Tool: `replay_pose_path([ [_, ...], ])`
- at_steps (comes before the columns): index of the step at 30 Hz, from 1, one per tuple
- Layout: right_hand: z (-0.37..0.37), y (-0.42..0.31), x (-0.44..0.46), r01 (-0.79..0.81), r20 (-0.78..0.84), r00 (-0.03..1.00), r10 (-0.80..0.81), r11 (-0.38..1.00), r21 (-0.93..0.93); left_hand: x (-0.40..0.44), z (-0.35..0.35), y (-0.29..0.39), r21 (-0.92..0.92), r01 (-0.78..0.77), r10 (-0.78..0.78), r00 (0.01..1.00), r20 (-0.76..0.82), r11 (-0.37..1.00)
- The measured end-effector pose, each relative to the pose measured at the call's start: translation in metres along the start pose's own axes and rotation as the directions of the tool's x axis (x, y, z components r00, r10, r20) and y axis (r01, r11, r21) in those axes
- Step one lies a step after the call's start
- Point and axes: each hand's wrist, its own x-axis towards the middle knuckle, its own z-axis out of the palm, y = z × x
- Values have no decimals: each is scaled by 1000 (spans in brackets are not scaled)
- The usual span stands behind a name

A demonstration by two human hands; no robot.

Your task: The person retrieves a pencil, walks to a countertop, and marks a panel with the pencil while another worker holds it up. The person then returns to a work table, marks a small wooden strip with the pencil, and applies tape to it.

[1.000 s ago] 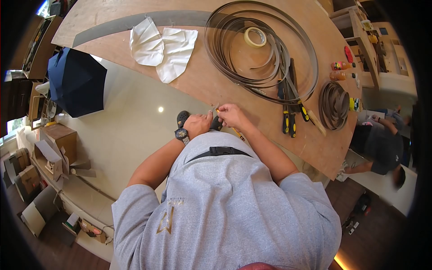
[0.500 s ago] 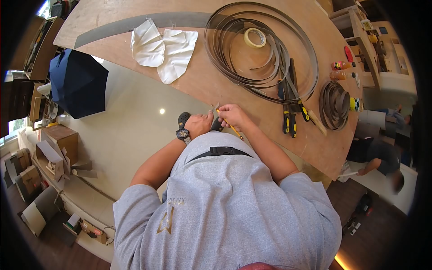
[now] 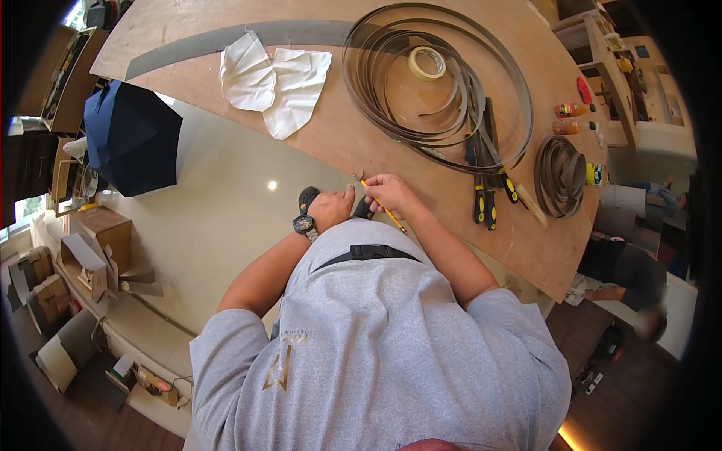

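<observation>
My right hand (image 3: 391, 195) pinches a yellow pencil (image 3: 392, 219), which slants from the board's edge down towards my belly. Close to its upper end is a small greyish piece (image 3: 359, 177), too small to make out. Beside it, my left hand (image 3: 332, 210) has its fingers curled in and the thumb towards the pencil's upper end; what it holds, if anything, is hidden. A dark watch (image 3: 304, 224) is on the left wrist. Both hands are in front of the belly, by the edge of the large wooden board (image 3: 323, 154).
On the board are a white cloth (image 3: 297, 86), coiled edging strip (image 3: 361, 113), masking tape (image 3: 414, 63), black-and-yellow-handled tools (image 3: 490, 210), a smaller coil (image 3: 558, 177) and bottles (image 3: 571, 110). A dark blue umbrella (image 3: 131, 139) stands left. Another person (image 3: 628, 274) bends at right.
My hands stay almost in place, with the left thumb slightly shifted by the pencil's upper end. The other person at right has bent lower and drawn an arm in.
</observation>
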Motion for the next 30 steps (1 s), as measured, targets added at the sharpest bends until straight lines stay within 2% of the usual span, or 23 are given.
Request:
replay_pose_path([
  [12, -1, 1, 0, -4, -5, 1000, 4, 1000, 13, 0, -4, 4, 17, 6, -6, 999, 38, 1000],
  [18, -1, 4, 2, 12, -4, 1000, -12, 1000, -7, -1, 0, -1, 9, -36, 36, 999, -37, 999],
  [30, 0, 4, -3, 86, -16, 996, -88, 991, -101, 0, 1, 0, 93, -41, 44, 999, -31, 995],
])
